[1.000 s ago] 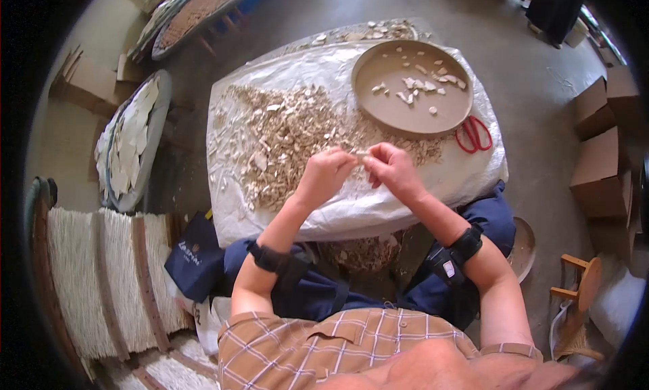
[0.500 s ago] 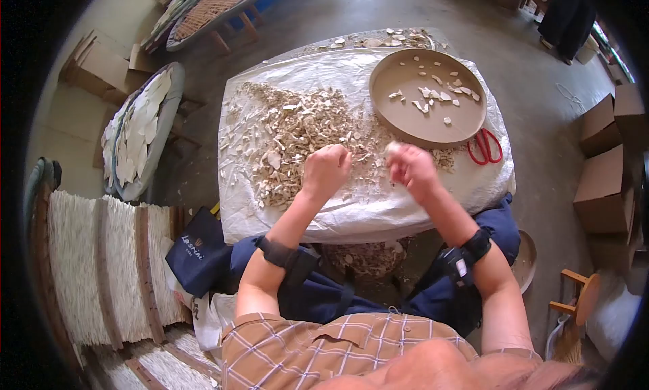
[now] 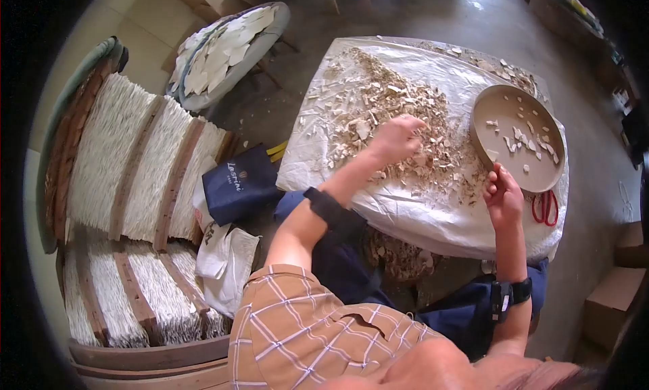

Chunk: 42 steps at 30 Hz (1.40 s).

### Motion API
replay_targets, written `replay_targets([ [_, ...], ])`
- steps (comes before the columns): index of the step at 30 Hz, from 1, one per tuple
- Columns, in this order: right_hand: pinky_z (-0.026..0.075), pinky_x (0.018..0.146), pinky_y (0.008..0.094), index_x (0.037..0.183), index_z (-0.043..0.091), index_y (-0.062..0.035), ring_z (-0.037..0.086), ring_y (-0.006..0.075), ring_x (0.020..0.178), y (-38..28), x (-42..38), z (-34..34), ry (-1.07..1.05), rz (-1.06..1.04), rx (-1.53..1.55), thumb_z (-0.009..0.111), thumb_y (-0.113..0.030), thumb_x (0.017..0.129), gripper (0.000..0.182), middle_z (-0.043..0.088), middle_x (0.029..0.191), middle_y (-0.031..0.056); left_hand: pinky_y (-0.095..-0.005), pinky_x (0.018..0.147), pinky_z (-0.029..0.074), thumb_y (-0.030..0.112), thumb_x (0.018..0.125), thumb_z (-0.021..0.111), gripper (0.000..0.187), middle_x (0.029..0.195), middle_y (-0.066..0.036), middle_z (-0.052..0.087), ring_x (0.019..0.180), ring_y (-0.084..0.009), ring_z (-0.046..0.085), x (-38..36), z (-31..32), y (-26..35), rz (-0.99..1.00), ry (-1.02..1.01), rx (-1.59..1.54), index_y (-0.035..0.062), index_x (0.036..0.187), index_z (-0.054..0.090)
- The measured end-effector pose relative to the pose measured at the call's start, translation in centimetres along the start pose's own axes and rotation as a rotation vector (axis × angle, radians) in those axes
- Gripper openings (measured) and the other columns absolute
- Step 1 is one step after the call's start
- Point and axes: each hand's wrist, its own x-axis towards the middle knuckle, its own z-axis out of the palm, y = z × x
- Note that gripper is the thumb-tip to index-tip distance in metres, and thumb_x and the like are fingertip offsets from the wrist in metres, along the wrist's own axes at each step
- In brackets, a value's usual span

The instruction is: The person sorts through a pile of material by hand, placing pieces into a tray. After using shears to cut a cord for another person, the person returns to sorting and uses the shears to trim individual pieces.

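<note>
My left hand point(image 3: 397, 140) is over the heap of dry, pale, broken chips point(image 3: 433, 123), its fingers curled together. Whatever its fingertips may hold is too small to make out. At the near left rim of the round shallow tray point(image 3: 512, 175) is my right hand point(image 3: 504, 195), thumb and fingers pinched. A pale chip point(image 3: 493, 156) shows at those fingertips, over the tray's edge. Several whitish chips point(image 3: 526, 141) lie scattered inside the tray. Red-handled scissors point(image 3: 545, 208) rest on the white cloth just right of my right hand.
A white sheet point(image 3: 412, 221) covers the table. To the left stand wooden-framed stacks of thin white pieces point(image 3: 135, 160) and a navy bag point(image 3: 240, 185). Behind them is a round rack with flat pale sheets point(image 3: 226, 55). Cardboard boxes point(image 3: 616, 299) sit at right.
My view has swung left. My right hand has moved from beside the heap to the tray's rim with a pale chip. My left hand remains over the heap, fingers still curled.
</note>
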Motion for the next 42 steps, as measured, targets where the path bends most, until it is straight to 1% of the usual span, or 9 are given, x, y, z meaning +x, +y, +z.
replay_targets([
  [6,0.037,0.046,0.0204,0.095,0.053,-0.0082,0.045,0.0064,0.052,0.3,-0.6,0.4,0.052,0.061,-0.070,0.045,-0.020,0.086,0.017,0.052,0.069,-0.0019,-0.0273,0.069,0.048,0.020,0.073,0.058,0.024,0.087,-0.008,0.064,0.076,-0.0178,0.061,0.6,-9.5,-11.1,-0.322,0.052,0.026,0.0057,0.091,0.063],
  [12,0.038,0.043,0.0201,0.094,0.053,-0.0075,0.045,0.0062,0.048,1.0,-0.5,1.3,0.082,0.088,-0.140,0.047,-0.019,0.085,0.015,0.052,0.066,-0.0017,-0.0278,0.068,0.048,0.021,0.070,0.059,0.023,0.082,-0.010,0.064,0.074,-0.0179,0.062,-2.0,-8.2,-21.4,-0.576,0.092,0.168,0.0065,0.086,0.065],
  [16,0.037,0.042,0.0199,0.093,0.053,-0.0063,0.045,0.0062,0.047,1.4,-0.4,1.7,0.083,0.118,-0.180,0.048,-0.017,0.085,0.014,0.053,0.066,-0.0007,-0.0257,0.064,0.048,0.025,0.065,0.069,0.038,0.081,-0.009,0.063,0.071,-0.0127,0.059,-1.4,-6.9,-16.1,-0.570,-0.166,-0.426,-0.0003,0.092,0.061],
  [20,0.037,0.041,0.0200,0.092,0.053,-0.0060,0.046,0.0062,0.047,1.8,-0.3,2.0,0.070,0.126,-0.206,0.050,-0.017,0.084,0.014,0.053,0.065,-0.0003,-0.0268,0.067,0.047,0.031,0.057,0.075,0.047,0.081,-0.007,0.062,0.072,-0.0175,0.058,-0.9,-4.7,-14.5,-0.302,-0.247,-0.028,0.0055,0.095,0.062],
  [24,0.037,0.041,0.0198,0.091,0.054,-0.0055,0.046,0.0061,0.047,1.9,-0.5,1.9,0.068,0.109,-0.238,0.051,-0.017,0.084,0.014,0.053,0.064,-0.0001,-0.0275,0.064,0.046,0.032,0.057,0.076,0.042,0.079,-0.007,0.060,0.071,-0.0151,0.056,-0.4,-5.2,-13.0,-0.373,-0.306,0.059,0.0033,0.083,0.060],
  [30,0.039,0.043,0.0189,0.091,0.056,-0.0043,0.046,0.0061,0.048,1.6,-1.2,1.4,0.055,0.089,-0.270,0.051,-0.017,0.083,0.016,0.054,0.065,0.0001,-0.0208,0.059,0.044,0.008,0.066,0.067,0.017,0.068,-0.001,0.056,0.066,-0.0071,0.054,-0.6,-5.7,-9.3,-0.381,-0.127,-0.143,0.0017,0.076,0.055],
  [33,0.040,0.044,0.0187,0.094,0.056,-0.0030,0.047,0.0059,0.049,1.3,-2.1,2.2,0.023,0.099,-0.340,0.051,-0.019,0.083,0.020,0.055,0.067,0.0012,-0.0176,0.051,0.043,-0.007,0.066,0.058,0.012,0.070,-0.002,0.056,0.064,-0.0046,0.054,-0.9,-4.9,-2.7,-0.088,0.100,-0.512,0.0035,0.072,0.055],
  [36,0.043,0.048,0.0192,0.100,0.053,-0.0013,0.051,0.0067,0.055,1.0,-2.8,3.8,-0.168,0.150,-0.325,0.048,-0.020,0.086,0.024,0.056,0.074,0.0028,-0.0208,0.058,0.047,-0.007,0.064,0.059,0.015,0.080,-0.005,0.056,0.070,-0.0103,0.056,-2.1,-3.5,5.1,0.228,0.175,-0.296,0.0020,0.075,0.053],
  [42,0.043,0.049,0.0195,0.094,0.055,-0.0014,0.051,0.0071,0.055,2.2,-1.9,3.4,-0.283,0.019,-0.328,0.056,-0.016,0.082,0.019,0.056,0.076,0.0027,-0.0254,0.070,0.048,-0.006,0.063,0.060,0.020,0.090,-0.006,0.053,0.086,-0.0133,0.055,-3.6,0.7,8.6,0.202,0.020,-0.454,0.0011,0.081,0.055],
])
